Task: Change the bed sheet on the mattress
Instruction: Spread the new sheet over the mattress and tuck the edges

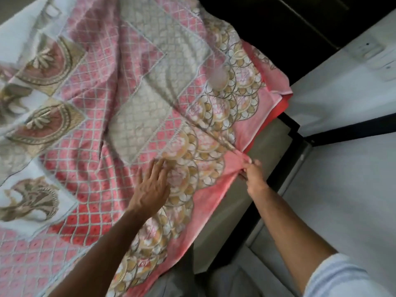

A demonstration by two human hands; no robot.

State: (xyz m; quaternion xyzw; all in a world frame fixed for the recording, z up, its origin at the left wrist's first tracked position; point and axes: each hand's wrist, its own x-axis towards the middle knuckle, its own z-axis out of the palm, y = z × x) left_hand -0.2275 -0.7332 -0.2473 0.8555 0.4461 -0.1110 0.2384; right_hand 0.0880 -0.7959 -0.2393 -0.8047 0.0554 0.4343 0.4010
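Note:
A pink bed sheet (120, 116) with a white lattice pattern, grey diamond panels and a gold scalloped border lies wrinkled over the mattress, which it hides. My left hand (151, 185) rests flat on the sheet near the scalloped border, fingers spread. My right hand (254, 174) pinches the sheet's plain pink edge at the side of the bed, and folds run from the pinch across the cloth. A red layer (280, 108) shows under the sheet's far corner.
White pillows (27, 67) with gold leaf motifs lie along the left side. A grey-brown bed frame side (252, 159) runs beside the sheet edge. White floor tiles (342, 189) lie to the right, dark furniture (278, 24) stands at the top, and a wall socket (367, 49) is at the upper right.

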